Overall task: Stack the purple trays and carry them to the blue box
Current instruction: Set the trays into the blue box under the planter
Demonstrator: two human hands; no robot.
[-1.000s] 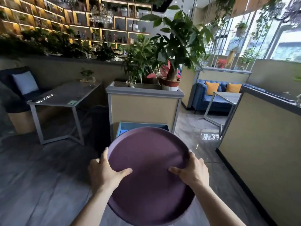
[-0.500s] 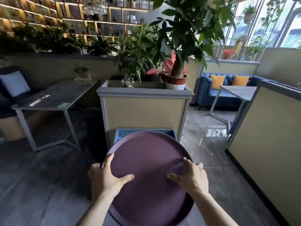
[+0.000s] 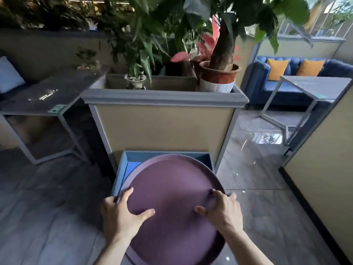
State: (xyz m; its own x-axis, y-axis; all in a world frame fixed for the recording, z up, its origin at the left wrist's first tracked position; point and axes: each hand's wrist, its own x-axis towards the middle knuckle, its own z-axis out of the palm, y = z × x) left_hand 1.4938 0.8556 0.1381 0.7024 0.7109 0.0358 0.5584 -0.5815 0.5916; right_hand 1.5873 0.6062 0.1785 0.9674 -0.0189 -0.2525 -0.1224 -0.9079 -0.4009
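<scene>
I hold the round purple trays (image 3: 172, 188) flat in front of me, low in the head view. My left hand (image 3: 122, 215) grips the left rim with the thumb on top. On the right rim my right hand (image 3: 221, 209) grips the same way. A second rim edge shows at the bottom left, so the trays are stacked. The blue box (image 3: 122, 169) stands on the floor against the planter, and the trays hang over it and hide most of its opening.
A tall beige planter (image 3: 164, 123) with potted plants (image 3: 219, 73) rises right behind the box. A grey table (image 3: 47, 98) stands to the left. On the right a beige partition wall (image 3: 324, 169), a glass table (image 3: 317, 87) and a blue sofa (image 3: 286, 73) border a glossy floor aisle.
I have walked closer to the planter and the blue box. The trays now hang over the box, and both hands keep the same grip.
</scene>
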